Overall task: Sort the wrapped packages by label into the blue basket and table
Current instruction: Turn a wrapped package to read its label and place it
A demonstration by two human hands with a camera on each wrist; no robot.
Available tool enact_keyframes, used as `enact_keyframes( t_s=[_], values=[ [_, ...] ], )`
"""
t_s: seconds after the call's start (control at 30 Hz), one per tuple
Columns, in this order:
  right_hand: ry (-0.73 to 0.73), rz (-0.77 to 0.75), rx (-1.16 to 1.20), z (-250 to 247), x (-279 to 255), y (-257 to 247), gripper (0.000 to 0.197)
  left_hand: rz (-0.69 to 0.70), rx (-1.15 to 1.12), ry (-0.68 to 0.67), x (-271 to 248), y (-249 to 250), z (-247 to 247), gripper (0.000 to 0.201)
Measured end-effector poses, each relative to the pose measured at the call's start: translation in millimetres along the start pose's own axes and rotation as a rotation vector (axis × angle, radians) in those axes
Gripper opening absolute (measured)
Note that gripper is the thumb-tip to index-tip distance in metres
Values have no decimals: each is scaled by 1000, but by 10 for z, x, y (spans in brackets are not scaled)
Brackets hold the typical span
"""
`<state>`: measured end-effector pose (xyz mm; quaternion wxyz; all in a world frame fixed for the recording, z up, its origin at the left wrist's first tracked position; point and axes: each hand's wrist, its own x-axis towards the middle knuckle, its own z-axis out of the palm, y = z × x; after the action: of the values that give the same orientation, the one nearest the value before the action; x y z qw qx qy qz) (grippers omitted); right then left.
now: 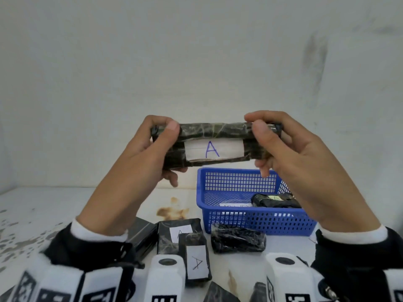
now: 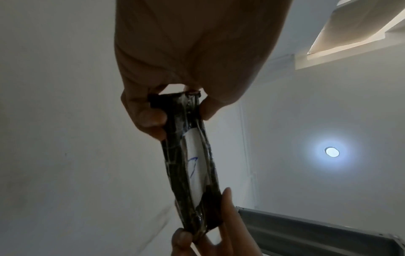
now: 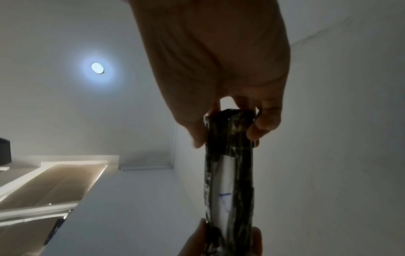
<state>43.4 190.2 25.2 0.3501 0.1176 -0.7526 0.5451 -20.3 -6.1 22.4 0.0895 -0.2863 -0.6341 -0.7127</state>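
I hold a long black wrapped package (image 1: 214, 131) level in front of the wall, its white label with a blue "A" (image 1: 212, 149) facing me. My left hand (image 1: 162, 147) grips its left end, thumb in front and fingers behind. My right hand (image 1: 265, 144) grips the right end the same way. The left wrist view shows the package (image 2: 186, 155) pinched at its top end by my left hand (image 2: 178, 112). The right wrist view shows the package (image 3: 230, 173) held by my right hand (image 3: 230, 129). Below stands the blue basket (image 1: 250, 221) with a wrapped package (image 1: 274, 201) inside.
On the stained white table (image 1: 43, 210) lie more black packages: two labelled "A" (image 1: 197, 260) (image 1: 176, 234), one with no label showing (image 1: 237, 240), and others partly hidden under my sleeves. A wall stands close behind the table.
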Motion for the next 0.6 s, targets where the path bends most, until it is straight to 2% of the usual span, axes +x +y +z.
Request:
enact_keyframes(
  t_s=[0.07,0.17,0.27,0.4,0.6],
  values=[
    [-11,-15,23,-5,8,15,32,12,-61,-6,29,-24,-25,11],
    [-2,13,82,-8,22,45,45,22,-115,4,65,-65,-46,14],
    [-4,5,40,-2,23,32,40,35,-137,-15,69,-67,-47,18],
    [34,9,45,10,20,20,37,18,-104,-8,71,-77,-65,42],
    [49,-29,-3,47,7,22,31,30,-19,6,25,-49,-64,41]
  ],
)
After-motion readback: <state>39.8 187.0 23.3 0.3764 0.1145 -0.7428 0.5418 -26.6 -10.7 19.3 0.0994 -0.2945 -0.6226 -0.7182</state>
